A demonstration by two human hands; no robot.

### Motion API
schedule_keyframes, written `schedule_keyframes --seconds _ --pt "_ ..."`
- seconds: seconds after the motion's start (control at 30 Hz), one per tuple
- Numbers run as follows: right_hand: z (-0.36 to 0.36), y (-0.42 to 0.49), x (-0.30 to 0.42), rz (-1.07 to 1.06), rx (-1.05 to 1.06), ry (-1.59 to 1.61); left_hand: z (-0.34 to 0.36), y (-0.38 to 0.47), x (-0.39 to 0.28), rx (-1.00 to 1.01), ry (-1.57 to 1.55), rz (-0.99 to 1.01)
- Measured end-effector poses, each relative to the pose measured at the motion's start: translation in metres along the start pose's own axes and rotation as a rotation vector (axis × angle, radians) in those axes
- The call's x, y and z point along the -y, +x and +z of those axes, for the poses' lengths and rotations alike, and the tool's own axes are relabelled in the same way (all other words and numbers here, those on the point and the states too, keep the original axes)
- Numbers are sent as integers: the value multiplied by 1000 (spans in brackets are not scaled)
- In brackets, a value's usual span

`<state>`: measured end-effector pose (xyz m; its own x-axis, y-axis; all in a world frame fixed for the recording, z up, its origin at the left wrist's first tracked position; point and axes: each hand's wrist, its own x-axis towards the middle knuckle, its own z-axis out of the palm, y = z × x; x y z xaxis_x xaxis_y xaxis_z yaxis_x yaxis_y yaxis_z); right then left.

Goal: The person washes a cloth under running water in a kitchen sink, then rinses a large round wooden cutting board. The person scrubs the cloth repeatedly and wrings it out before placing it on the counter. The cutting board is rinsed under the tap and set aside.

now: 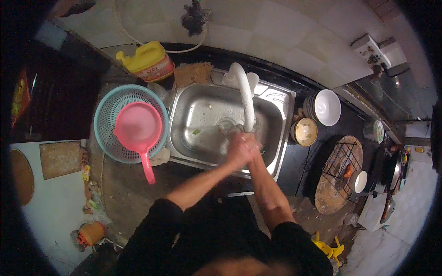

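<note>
My left hand (238, 151) and my right hand (253, 146) are pressed together below the white curved faucet (246, 93), over the stainless steel sink (200, 114). Both are wet-looking and blurred, so their fingers do not show clearly, nor does anything between them. Around the drain (226, 125) the metal looks wet. A small green leaf piece (196, 131) lies in the basin, left of my hands. Left of the sink, a pink plastic dipper (140, 124) rests in a teal plastic colander (103, 138), its handle sticking out over the rim towards me.
Behind the colander stands a yellow detergent jug (150, 58), near a brown fibrous pad (193, 73). To the sink's right are stacked white bowls (327, 107), a patterned bowl (306, 131) and a cutting board (324, 193) carrying a black wire rack (340, 155) and a small bowl (360, 181).
</note>
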<state>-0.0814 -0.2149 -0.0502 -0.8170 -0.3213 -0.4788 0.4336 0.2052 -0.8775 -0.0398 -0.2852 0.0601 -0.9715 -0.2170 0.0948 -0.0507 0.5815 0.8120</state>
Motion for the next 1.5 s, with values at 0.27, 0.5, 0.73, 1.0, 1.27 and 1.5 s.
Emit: schedule_keyframes --seconds 0.27,0.5,0.73,1.0,1.27,1.5 --pt "-6 2 31 165 161 811 9 26 10 -62 -2 -438" --pt "-9 3 46 14 -84 137 -5 23 81 76 362 -53" --pt "2 -33 89 -248 0 -485 8 25 148 36 63 25" --pt "-61 -51 104 -180 2 291 12 53 129 210 -1082 -712" --pt "-50 -13 23 358 161 1013 43 -6 -13 -101 -285 -283" --pt "-8 4 -3 1 -91 -447 12 33 65 6 -58 -403"
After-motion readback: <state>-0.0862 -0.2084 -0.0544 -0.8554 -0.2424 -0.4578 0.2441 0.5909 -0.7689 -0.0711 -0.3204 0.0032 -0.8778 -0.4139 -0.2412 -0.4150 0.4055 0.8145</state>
